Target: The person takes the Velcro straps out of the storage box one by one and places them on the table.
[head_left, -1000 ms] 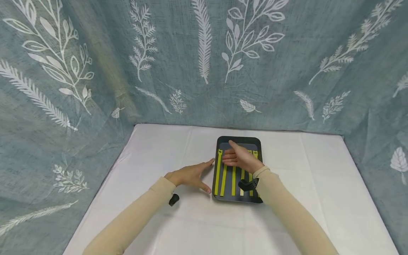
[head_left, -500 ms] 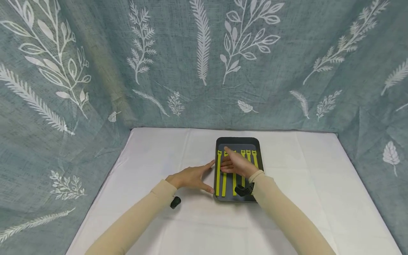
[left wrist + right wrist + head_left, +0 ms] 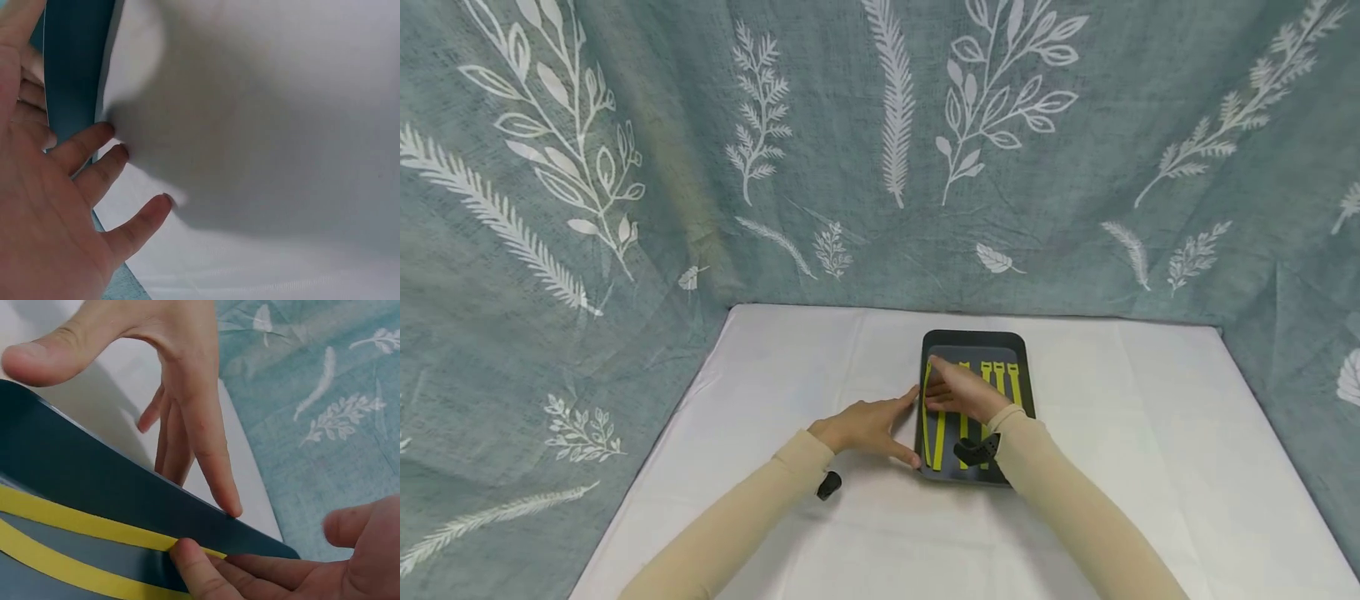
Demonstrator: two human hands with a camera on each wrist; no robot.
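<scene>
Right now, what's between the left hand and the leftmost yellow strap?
The dark tray's side wall stands between the left hand and the leftmost yellow strap; the right wrist view shows this.

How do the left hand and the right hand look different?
The left hand is at the outside of the dark tray, while the right hand reaches inside it.
The left hand has an index fingertip on the tray's rim; the right hand has fingertips on the leftmost yellow strip.
Both hands are bare and come out of cream sleeves.
</scene>
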